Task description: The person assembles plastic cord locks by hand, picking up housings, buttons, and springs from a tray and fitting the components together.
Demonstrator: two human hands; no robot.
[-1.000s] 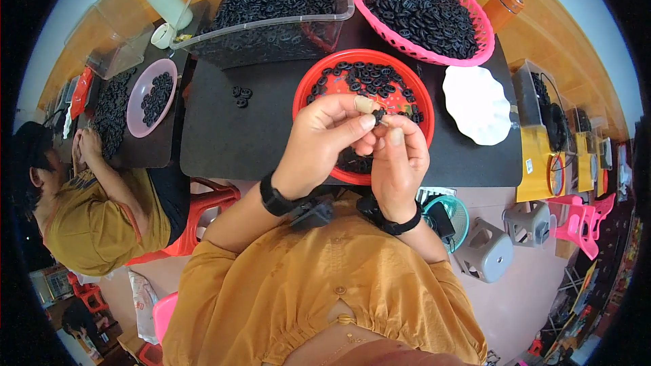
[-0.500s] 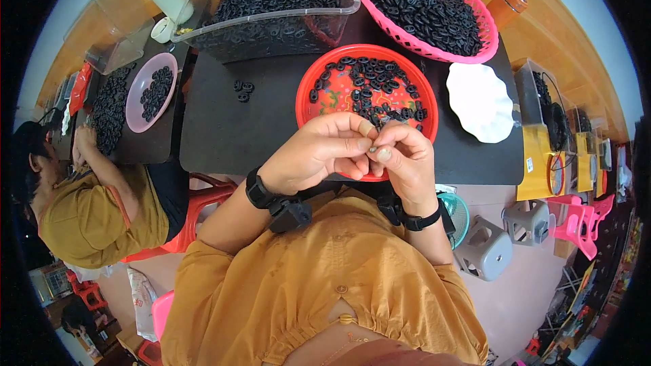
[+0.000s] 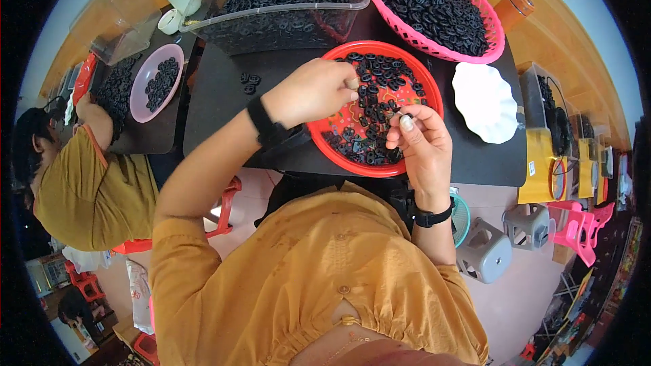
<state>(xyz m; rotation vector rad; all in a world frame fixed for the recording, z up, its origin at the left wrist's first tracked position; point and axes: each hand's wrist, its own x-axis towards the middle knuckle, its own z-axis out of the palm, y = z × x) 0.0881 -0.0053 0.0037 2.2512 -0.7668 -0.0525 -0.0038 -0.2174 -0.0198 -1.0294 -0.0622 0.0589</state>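
In front of me on the dark table sits a round red tray (image 3: 366, 170) with a flowered bottom, holding many small black oval pieces with openings in them (image 3: 354, 146). My left hand (image 3: 313, 92) reaches over the tray's far left part, fingers curled together; its fingertips are among or just above the pieces, and what they hold is hidden. Above the right part of the tray is my right hand (image 3: 422, 139). Its thumb and forefinger pinch something tiny that I cannot make out. Dark bands circle both wrists.
Behind the tray stand a clear plastic bin (image 3: 271, 27) and a pink basket (image 3: 500, 37), both full of black pieces. A white scalloped plate (image 3: 484, 103) lies to the right. A few loose pieces (image 3: 250, 81) lie left. A co-worker (image 3: 95, 186) sits at the left table.
My hands were together over the tray's near edge. They have parted: the left has moved forward to the tray's far left, the right slightly right. The co-worker's arm has moved forward.
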